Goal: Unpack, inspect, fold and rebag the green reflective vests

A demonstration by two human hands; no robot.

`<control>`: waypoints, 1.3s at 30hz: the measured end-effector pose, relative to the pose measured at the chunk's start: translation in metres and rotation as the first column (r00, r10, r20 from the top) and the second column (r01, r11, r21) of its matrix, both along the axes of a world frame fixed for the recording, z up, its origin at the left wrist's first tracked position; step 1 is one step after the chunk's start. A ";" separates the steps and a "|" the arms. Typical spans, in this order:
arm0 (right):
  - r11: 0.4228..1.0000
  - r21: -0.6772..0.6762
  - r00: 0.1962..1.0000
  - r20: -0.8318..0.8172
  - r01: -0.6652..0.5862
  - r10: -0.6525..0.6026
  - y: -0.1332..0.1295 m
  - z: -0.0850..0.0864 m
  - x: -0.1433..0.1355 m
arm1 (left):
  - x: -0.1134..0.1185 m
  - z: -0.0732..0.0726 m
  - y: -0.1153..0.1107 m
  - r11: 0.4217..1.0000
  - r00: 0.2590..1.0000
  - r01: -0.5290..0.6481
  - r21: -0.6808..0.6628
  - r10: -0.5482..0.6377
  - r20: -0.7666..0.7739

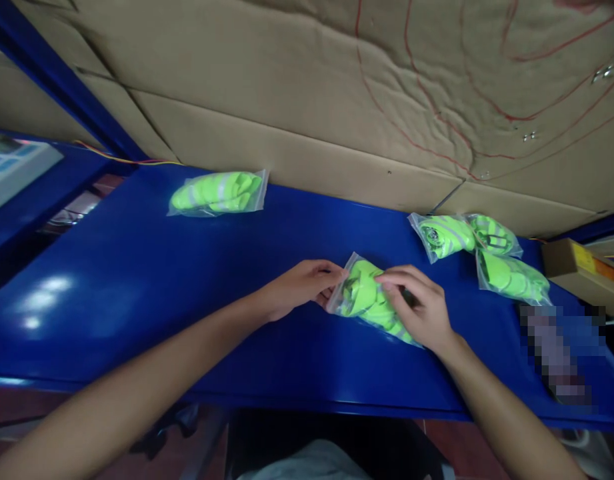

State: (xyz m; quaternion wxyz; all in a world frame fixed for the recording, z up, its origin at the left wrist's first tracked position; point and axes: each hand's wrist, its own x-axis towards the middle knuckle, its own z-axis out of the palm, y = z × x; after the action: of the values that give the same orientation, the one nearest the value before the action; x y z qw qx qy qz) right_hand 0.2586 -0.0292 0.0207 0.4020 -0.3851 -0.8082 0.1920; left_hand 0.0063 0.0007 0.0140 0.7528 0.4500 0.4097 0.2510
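Note:
In front of me on the blue table is a clear zip bag (367, 291) with folded neon-green fabric with grey reflective stripes inside. My left hand (309, 283) has the bag's left end edge pinched between thumb and fingers. Over the bag's right half, my right hand (417, 300) is curled, thumb and fingertips closed together against the plastic near the middle. Part of the bag's right side is hidden under that hand.
A similar filled bag (219, 193) lies at the back left of the blue table (137, 287). Several more (447, 237) lie together at the back right, beside a cardboard box (581, 270). A cardboard wall (287, 133) rises behind. A blurred-out object (557, 353) is at the right.

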 end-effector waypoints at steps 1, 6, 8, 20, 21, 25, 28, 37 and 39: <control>0.998 0.042 0.999 0.009 -0.045 0.044 -0.003 0.000 -0.003 | 0.000 -0.002 0.000 1.000 1.000 0.001 0.019 0.000 -0.019; 0.953 0.214 0.977 0.070 -0.212 0.202 -0.013 -0.003 -0.015 | 0.001 -0.009 0.001 0.958 0.990 -0.020 0.286 0.059 -0.129; 0.947 0.232 0.974 0.092 -0.223 0.207 -0.014 -0.004 -0.016 | 0.000 -0.011 0.003 0.928 0.984 -0.037 0.370 0.098 -0.147; 0.939 0.304 0.965 0.250 -0.160 0.083 -0.013 0.005 -0.007 | 0.000 -0.007 0.005 0.968 0.983 -0.186 0.170 0.184 0.030; 0.938 0.314 0.960 0.274 -0.146 0.058 -0.013 0.006 -0.007 | 0.000 -0.007 0.005 0.970 0.980 -0.196 0.140 0.191 0.053; 0.935 0.352 0.927 0.362 -0.037 -0.099 -0.011 0.008 -0.007 | -0.002 -0.005 0.007 0.968 0.962 -0.245 0.049 0.236 0.139; 0.909 0.415 0.911 0.356 0.048 -0.210 -0.008 0.008 -0.005 | -0.002 -0.004 0.007 0.968 0.954 -0.248 0.036 0.238 0.180; 0.974 0.195 0.983 0.160 -0.117 0.086 -0.029 0.006 -0.017 | -0.002 0.004 0.002 0.981 0.962 -0.176 0.087 0.153 0.226; 0.985 0.134 0.979 0.190 -0.106 0.080 -0.034 0.007 -0.023 | -0.003 0.007 0.000 0.981 0.970 -0.158 0.109 0.133 0.205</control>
State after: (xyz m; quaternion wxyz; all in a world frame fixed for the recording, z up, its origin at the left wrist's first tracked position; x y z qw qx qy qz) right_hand 0.2354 -0.0633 0.0274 0.3430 -0.3331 -0.8706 0.1157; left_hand 0.0038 0.0010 0.0214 0.7395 0.4378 0.3485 0.3740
